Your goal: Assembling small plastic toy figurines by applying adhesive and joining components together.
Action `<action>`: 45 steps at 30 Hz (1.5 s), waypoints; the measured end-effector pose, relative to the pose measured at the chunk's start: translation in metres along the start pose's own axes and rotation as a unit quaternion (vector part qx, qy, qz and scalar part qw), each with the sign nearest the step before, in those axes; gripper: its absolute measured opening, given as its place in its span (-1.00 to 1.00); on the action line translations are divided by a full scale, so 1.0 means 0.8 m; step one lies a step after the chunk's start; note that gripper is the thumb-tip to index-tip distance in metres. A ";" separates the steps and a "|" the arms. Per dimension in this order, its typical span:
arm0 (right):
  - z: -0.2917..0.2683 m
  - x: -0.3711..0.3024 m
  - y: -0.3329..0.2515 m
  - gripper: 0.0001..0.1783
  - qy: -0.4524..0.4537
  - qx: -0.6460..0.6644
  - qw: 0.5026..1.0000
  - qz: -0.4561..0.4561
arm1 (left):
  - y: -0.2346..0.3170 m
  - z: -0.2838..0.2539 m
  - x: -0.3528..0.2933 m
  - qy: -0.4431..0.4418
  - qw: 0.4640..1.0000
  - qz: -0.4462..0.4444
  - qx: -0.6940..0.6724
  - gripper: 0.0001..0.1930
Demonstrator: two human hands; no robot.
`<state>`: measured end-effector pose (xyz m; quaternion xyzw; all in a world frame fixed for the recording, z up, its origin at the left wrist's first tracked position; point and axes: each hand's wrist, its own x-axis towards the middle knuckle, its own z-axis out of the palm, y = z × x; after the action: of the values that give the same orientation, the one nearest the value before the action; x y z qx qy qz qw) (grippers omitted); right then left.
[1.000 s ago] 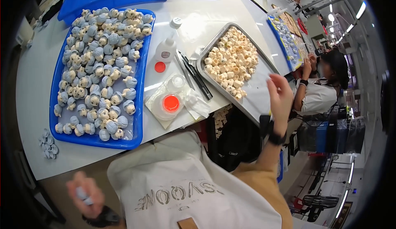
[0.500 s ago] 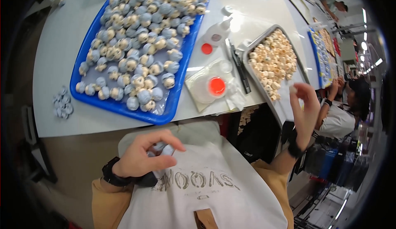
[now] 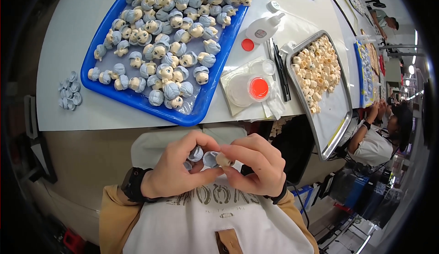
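Observation:
My left hand [image 3: 176, 165] is closed around several small blue-grey doll hair pieces. One hair piece [image 3: 195, 153] is tucked between its fingers, and a hollow hair shell [image 3: 211, 159] faces the right hand at the fingertips. My right hand [image 3: 258, 162] pinches a cream doll head [image 3: 224, 160] with a dark painted mark on it. Head and shell meet, or nearly so, in front of my apron [image 3: 228, 222]; whether they are joined I cannot tell.
A blue tray [image 3: 194, 117] full of blue-haired doll heads lies ahead. Loose hair pieces [image 3: 70, 91] sit left of it. To its right are a white bottle [image 3: 263, 29], a jar with an orange-red centre [image 3: 258, 88], black pens [image 3: 281, 71] and a metal tray [image 3: 327, 151] of cream heads. A co-worker [image 3: 372, 135] sits at right.
My right hand has come from beside the metal tray to my left hand, now with a cream doll head in its fingers. The left hand has brought a hair shell to its fingertips.

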<state>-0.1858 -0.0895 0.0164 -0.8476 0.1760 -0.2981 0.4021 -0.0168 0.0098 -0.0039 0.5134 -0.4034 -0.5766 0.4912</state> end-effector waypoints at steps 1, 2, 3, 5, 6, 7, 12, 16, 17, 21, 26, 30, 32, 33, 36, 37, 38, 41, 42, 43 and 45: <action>-0.001 0.000 0.001 -0.56 -0.002 -0.001 1.000 0.001 | 0.001 0.000 0.001 0.001 1.000 0.000 -0.002 -0.65; -0.002 0.000 0.002 -0.58 -0.007 -0.007 1.000 -0.006 | 0.003 -0.002 0.001 -0.002 1.000 -0.005 0.009 -0.63; -0.003 0.000 0.004 -0.59 -0.012 -0.013 1.000 -0.014 | 0.004 -0.003 0.002 -0.006 1.000 -0.011 0.020 -0.61; -0.001 0.001 0.008 -0.59 -0.007 -0.016 1.000 -0.012 | 0.002 -0.003 0.001 0.004 0.999 -0.029 -0.018 -0.62; 0.001 0.002 0.010 -0.58 -0.001 -0.019 1.000 -0.011 | 0.001 -0.003 -0.001 0.013 0.997 -0.048 -0.054 -0.62; 0.002 0.002 0.010 -0.58 0.000 -0.024 1.000 -0.009 | 0.000 -0.003 0.000 0.008 0.997 -0.047 -0.057 -0.62; 0.003 0.001 0.006 -0.59 0.026 0.006 1.000 0.000 | -0.022 0.001 0.001 0.004 0.996 0.000 -0.085 -0.56; -0.003 0.002 0.009 -0.57 0.028 0.015 0.999 -0.005 | -0.013 0.000 0.002 -0.014 0.994 -0.021 -0.106 -0.52; -0.011 0.005 0.010 -0.57 0.050 -0.007 0.999 -0.004 | -0.011 -0.002 0.002 -0.019 0.992 -0.048 -0.118 -0.56; -0.045 0.028 0.011 -0.66 0.209 -0.189 0.957 0.063 | -0.022 -0.009 -0.003 -0.035 0.973 -0.031 -0.226 -0.72; -0.061 0.054 0.024 -0.69 0.122 -0.225 0.966 0.043 | -0.025 -0.013 -0.004 -0.041 0.966 -0.047 -0.252 -0.75; -0.058 0.059 0.029 -0.68 0.094 -0.233 0.967 0.032 | -0.014 -0.019 -0.002 -0.057 0.971 -0.068 -0.221 -0.63; -0.058 0.063 0.028 -0.68 0.071 -0.244 0.967 0.025 | -0.017 -0.016 -0.002 -0.055 0.977 -0.050 -0.199 -0.62; -0.058 0.065 0.029 -0.68 0.069 -0.242 0.967 0.024 | -0.018 -0.016 -0.002 -0.055 0.982 -0.032 -0.177 -0.62; -0.061 0.065 0.029 -0.69 0.048 -0.266 0.963 0.017 | -0.018 -0.023 0.006 -0.107 0.988 0.015 -0.114 -0.66; -0.061 0.065 0.029 -0.69 0.043 -0.271 0.961 0.017 | -0.018 -0.025 0.006 -0.106 0.988 0.016 -0.114 -0.66; -0.061 0.065 0.029 -0.69 0.040 -0.276 0.960 0.016 | -0.017 -0.026 0.005 -0.110 0.988 0.012 -0.106 -0.68; -0.060 0.065 0.028 -0.69 0.042 -0.282 0.958 0.012 | -0.017 -0.026 0.002 -0.104 0.988 0.003 -0.111 -0.69; -0.060 0.064 0.028 -0.69 0.042 -0.282 0.959 0.011 | -0.017 -0.024 0.000 -0.094 0.988 -0.002 -0.122 -0.68; -0.059 0.063 0.029 -0.69 0.047 -0.274 0.960 0.015 | -0.016 -0.022 0.000 -0.094 0.988 -0.001 -0.122 -0.68; -0.059 0.062 0.029 -0.69 0.053 -0.267 0.962 0.018 | -0.015 -0.019 -0.001 -0.057 0.984 -0.007 -0.170 -0.65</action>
<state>-0.1800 -0.1575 0.0398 -0.9040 0.2858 -0.2770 0.1564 -0.0035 0.0136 -0.0177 0.3913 -0.3231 -0.6689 0.5432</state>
